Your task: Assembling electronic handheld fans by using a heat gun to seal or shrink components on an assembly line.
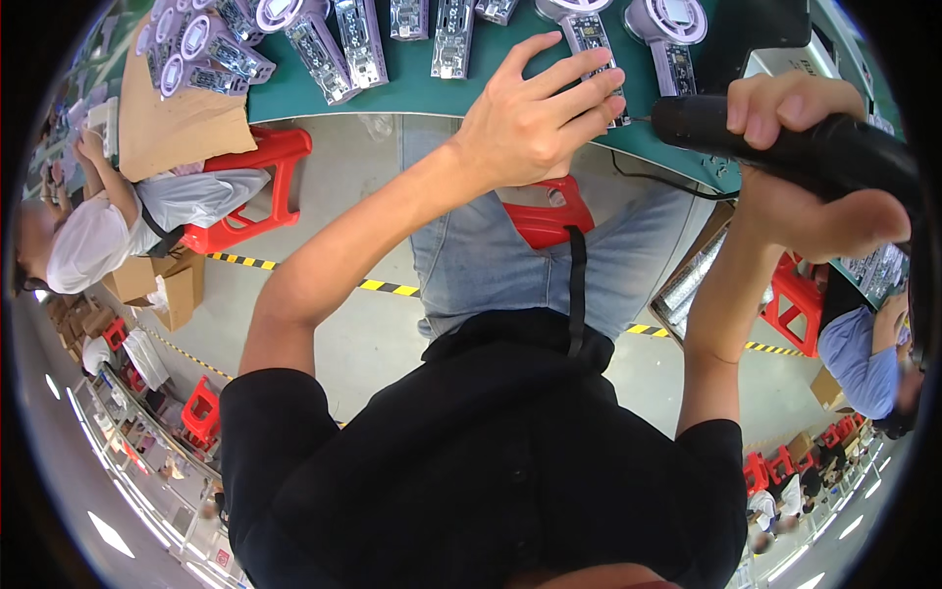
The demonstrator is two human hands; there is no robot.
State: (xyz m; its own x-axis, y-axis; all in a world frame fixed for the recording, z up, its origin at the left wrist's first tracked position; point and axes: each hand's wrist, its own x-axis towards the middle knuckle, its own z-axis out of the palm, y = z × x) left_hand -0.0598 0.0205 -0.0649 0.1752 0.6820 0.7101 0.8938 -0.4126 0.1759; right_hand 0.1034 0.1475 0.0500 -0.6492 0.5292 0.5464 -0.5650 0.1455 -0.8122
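Observation:
Beneath my left hand (530,128) lies a purple handheld fan (589,34) with a round head and a bare circuit board in its handle. My left fingers reach across the handle and hold it at its near end; the thumb is hidden. My right hand (800,211) is wrapped round a black electric screwdriver (702,126), held nearly level. Its thin bit points left at the near end of the fan's handle. Whether the bit touches a screw is too small to tell. Another purple fan (672,64) lies just right of the held one.
Several similar open fans (329,59) lie along the green table (412,93), more on a cardboard sheet (182,128) at the left. A black cable (667,184) hangs at the table's front edge. Co-workers sit at both sides, near red stools (250,191).

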